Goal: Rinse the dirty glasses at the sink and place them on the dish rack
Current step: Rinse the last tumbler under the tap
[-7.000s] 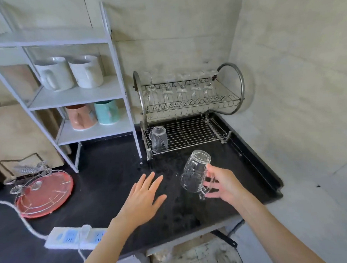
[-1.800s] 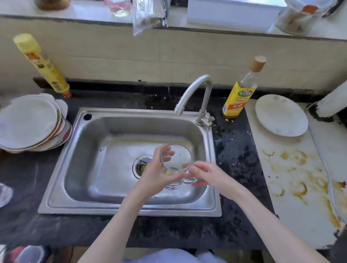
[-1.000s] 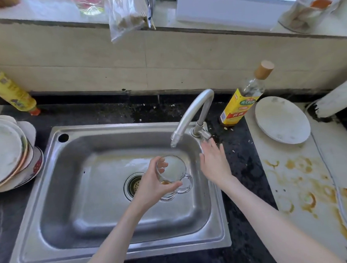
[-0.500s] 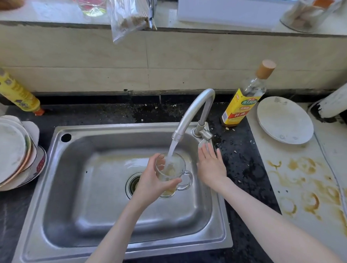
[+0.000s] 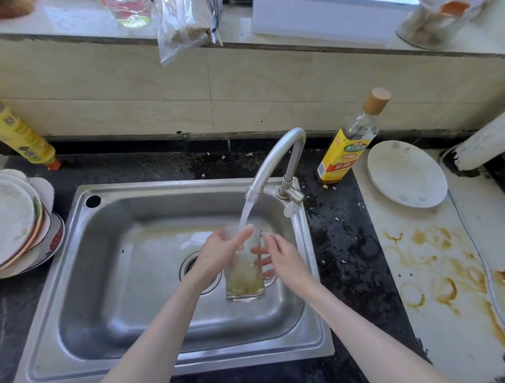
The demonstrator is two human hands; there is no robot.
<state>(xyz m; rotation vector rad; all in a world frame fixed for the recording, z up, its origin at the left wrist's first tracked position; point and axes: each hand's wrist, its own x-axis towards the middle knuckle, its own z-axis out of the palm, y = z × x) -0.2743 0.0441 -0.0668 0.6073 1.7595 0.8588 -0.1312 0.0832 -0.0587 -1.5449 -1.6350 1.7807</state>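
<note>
glass mug (image 5: 244, 275) is held upright over the steel sink (image 5: 110, 289) under the running tap (image 5: 276, 158) | left hand (image 5: 219, 254) is wrapped round its upper part | right hand (image 5: 281, 258) is curled at the handle side; grasp cannot be told | black speckled counter (image 5: 345, 253) is wet; white board (image 5: 442, 269) is stained brown; beige tiled wall (image 5: 240, 95) is seen behind

Plate stack (image 5: 10, 224) cut off at 9 o'clock; yellow bottle (image 5: 11, 128) top cropped; glass mug (image 5: 244, 273) rim blurred behind left hand (image 5: 219, 256).
</note>
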